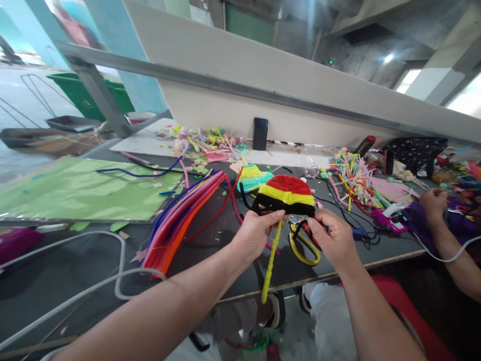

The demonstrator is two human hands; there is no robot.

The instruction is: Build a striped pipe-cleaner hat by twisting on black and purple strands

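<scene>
The striped pipe-cleaner canopy (287, 189) sits between the hands: left hand (256, 231) pinching its lower edge by the yellow stem (271, 263), right hand (333, 234) pinching its black right corner. Probably light, soft, easily bent; the black rim seems the safest hold.

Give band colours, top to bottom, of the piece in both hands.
Striped piece: red, yellow, black; head view.

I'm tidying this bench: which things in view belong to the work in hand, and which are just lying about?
Work in hand:
- red-yellow-black fuzzy piece, between left hand and right hand
- yellow rod below it
- coloured strips, probably
- gold-handled scissors, probably

Lying about, apparently:
- black phone
- green sheet
- green bin
</scene>
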